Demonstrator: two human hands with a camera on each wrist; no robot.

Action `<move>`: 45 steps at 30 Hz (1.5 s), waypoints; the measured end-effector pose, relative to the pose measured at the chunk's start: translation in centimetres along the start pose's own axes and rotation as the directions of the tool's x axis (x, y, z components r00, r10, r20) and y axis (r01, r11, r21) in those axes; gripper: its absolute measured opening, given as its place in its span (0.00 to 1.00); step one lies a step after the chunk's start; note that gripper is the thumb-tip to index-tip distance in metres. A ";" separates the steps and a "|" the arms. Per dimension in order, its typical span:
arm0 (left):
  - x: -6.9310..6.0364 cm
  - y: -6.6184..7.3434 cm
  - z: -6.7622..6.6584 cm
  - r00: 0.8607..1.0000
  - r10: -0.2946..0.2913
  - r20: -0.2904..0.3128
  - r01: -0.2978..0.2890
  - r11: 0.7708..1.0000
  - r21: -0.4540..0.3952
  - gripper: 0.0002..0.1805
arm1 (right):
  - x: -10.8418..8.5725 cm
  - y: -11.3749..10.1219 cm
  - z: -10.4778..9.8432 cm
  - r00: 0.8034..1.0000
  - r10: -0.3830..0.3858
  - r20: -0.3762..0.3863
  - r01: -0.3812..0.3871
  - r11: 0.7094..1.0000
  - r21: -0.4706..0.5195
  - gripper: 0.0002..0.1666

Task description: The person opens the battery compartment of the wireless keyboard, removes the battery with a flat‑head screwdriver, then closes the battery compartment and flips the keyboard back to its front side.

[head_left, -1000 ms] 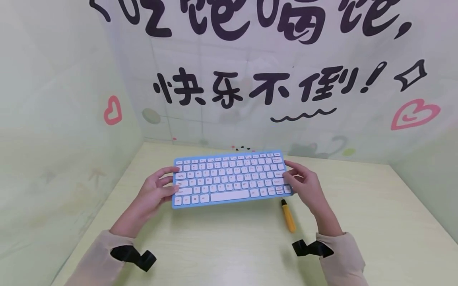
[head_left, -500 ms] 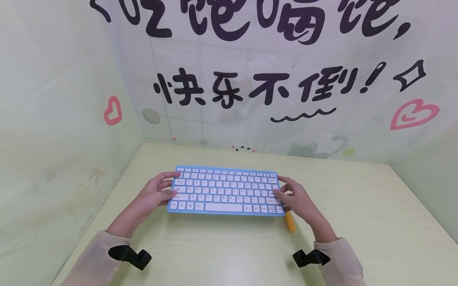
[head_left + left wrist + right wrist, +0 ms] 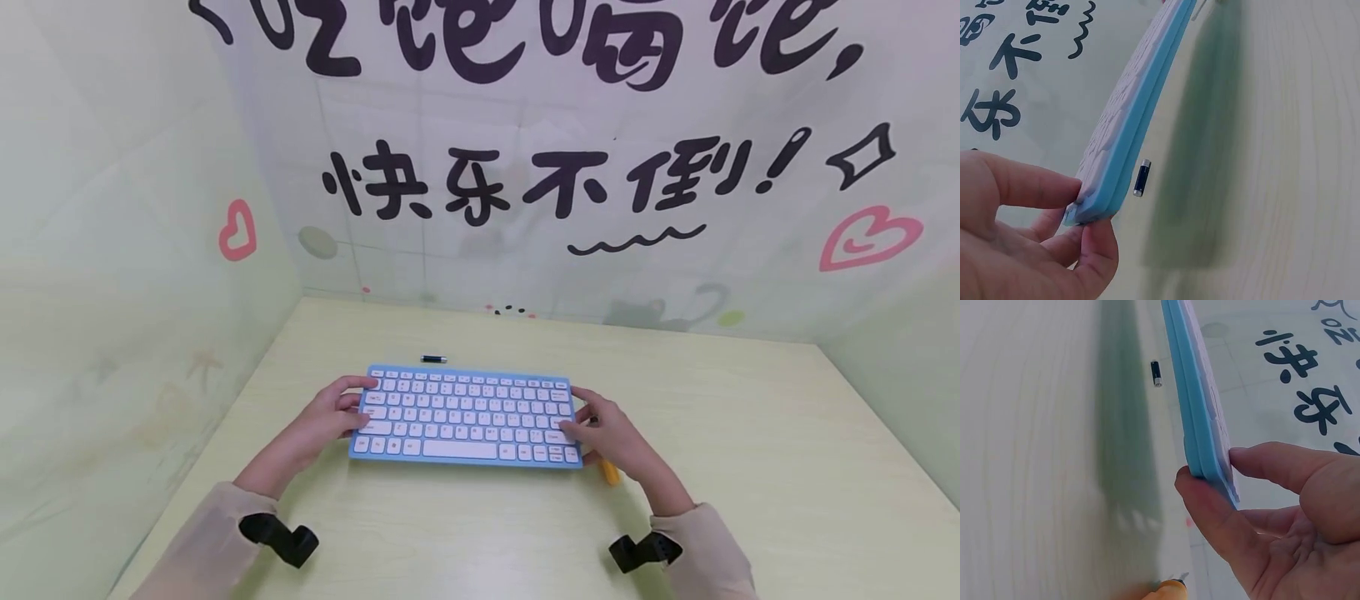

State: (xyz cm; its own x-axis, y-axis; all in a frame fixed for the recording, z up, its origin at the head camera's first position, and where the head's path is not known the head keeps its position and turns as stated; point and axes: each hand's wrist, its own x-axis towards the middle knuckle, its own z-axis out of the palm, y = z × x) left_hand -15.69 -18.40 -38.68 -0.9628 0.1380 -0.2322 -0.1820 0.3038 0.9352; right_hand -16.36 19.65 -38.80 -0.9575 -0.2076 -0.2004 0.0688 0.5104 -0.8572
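A blue keyboard (image 3: 465, 417) with white keys is held above the table, keys facing up and toward me. My left hand (image 3: 318, 427) pinches its left end, thumb on the keys and fingers behind. At the opposite end, my right hand (image 3: 617, 435) grips it the same way. Both wrist views show the keyboard edge-on, tilted, with its shadow on the tabletop. Beyond its far edge lies a small dark cylinder with silver ends, like a battery (image 3: 433, 359). A screwdriver (image 3: 611, 472) with a yellow-orange handle lies partly hidden by my right hand.
The pale wooden table (image 3: 750, 433) reaches back to a white printed wall cloth (image 3: 480, 267) with black lettering. A light side panel (image 3: 150, 292) borders the table at the left, and another (image 3: 900, 333) stands at the right.
Both hands have lowered the keyboard toward me, its right end dropping more and shifting left. The battery has come into view behind it, and my right hand now covers part of the screwdriver.
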 end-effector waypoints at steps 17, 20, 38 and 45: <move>2.2 -2.4 0.2 0.997 0.013 -0.073 -0.007 0.997 0.076 0.27 | 0.8 -0.4 1.9 0.997 0.074 -0.031 -0.077 0.994 -0.083 0.36; 2.3 -2.6 0.3 0.995 -0.017 -0.094 0.025 0.996 0.086 0.28 | 0.8 -0.3 2.0 0.997 0.071 -0.026 -0.073 0.993 -0.088 0.36; 2.2 -2.6 0.6 0.981 -0.055 -0.183 0.082 0.986 0.146 0.29 | 1.0 -0.1 3.0 0.998 0.043 -0.042 -0.048 0.991 -0.128 0.34; 2.1 -2.7 0.5 0.981 -0.042 -0.188 0.079 0.978 0.194 0.29 | 1.1 0.0 3.1 0.998 0.043 -0.044 -0.049 0.989 -0.139 0.35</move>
State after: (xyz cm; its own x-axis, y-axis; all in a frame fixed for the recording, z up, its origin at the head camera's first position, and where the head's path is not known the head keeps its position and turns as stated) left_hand -17.10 -18.45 -41.88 -0.9748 -0.0545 -0.2165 -0.2149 0.4912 0.8441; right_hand -16.57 16.86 -40.52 -0.9649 -0.1488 -0.2165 0.0758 0.6313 -0.7718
